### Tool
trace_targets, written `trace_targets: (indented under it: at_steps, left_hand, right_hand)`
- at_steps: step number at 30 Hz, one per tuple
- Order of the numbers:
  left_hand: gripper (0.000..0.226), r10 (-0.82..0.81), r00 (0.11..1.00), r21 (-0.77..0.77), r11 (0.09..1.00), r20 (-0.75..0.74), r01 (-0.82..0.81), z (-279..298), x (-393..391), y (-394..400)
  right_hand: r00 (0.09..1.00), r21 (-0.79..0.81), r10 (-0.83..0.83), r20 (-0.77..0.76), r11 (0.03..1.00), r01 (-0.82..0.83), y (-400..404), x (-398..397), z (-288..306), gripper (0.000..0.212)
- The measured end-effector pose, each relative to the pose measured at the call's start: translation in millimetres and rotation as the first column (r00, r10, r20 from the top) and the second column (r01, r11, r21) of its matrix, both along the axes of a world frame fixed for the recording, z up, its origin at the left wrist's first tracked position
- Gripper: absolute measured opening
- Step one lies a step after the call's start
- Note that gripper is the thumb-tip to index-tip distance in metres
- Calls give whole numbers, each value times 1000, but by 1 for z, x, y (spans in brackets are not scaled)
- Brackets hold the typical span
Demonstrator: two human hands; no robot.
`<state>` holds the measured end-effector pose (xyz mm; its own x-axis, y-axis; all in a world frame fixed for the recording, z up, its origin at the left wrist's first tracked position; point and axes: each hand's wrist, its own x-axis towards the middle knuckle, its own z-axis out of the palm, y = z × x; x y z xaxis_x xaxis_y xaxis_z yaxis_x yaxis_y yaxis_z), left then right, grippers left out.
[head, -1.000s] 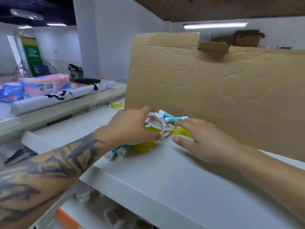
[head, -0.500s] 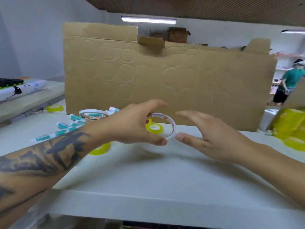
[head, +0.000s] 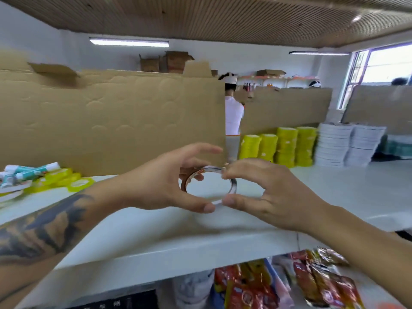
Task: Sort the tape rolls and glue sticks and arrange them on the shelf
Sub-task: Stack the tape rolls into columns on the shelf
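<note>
Tape roll (head: pixel 231 182) between both hands.

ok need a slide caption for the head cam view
Both hands, left and right, hold a clear tape roll above the white shelf.

One clear thin tape ring (head: pixel 208 186). Left of it: about three teal-white glue sticks (head: pixel 33 170), four flat yellow tape rolls (head: pixel 64 180). Right: four yellow stacks (head: pixel 278 146), two white stacks (head: pixel 347 144).
</note>
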<state>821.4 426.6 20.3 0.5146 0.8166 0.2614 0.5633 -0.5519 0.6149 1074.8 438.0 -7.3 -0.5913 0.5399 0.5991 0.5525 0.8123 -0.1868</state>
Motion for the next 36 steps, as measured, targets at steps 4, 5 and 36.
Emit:
trace_targets:
  at_steps: [4, 5, 36]
  left_hand:
    - [92, -65, 997, -17, 998, 39, 66, -2, 76, 13]
    - [91, -80, 996, -20, 997, 41, 81, -3, 94, 15]
    - [87, 57, 894, 168, 985, -444, 21, -39, 425, 160]
  right_hand:
    - [999, 2, -43, -29, 999, 43, -4, 78, -3, 49]
    - [998, -11, -54, -35, 999, 54, -5, 96, -5, 49]
    - [766, -87, -526, -369, 840, 535, 129, 438, 8, 21]
